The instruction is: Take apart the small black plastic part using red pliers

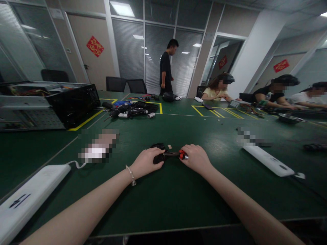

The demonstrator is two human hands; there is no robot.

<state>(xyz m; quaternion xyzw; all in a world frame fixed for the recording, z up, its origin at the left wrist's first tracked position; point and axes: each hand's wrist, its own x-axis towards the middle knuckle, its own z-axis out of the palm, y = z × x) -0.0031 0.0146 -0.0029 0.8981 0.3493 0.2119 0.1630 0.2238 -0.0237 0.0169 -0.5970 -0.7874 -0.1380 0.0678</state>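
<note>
Near the middle of the green table (pixel 163 200), my left hand (pixel 145 161) is closed around a small black part (pixel 158 156) whose exact kind I cannot make out. My right hand (pixel 196 158) grips red-handled pliers (pixel 182 154), with the dark jaws pointing left. The jaws meet the right side of the black part; whether they pinch it is too small to tell. Just beyond the jaws lies a small beige scrap (pixel 169 146).
An open computer case (pixel 74 105) stands at the left, near a heap of tools and black parts (pixel 135 108). White power strips (pixel 33 194) (pixel 268 160) flank my arms. A metal bowl (pixel 291 118) is at the right. Several people sit or stand across the table.
</note>
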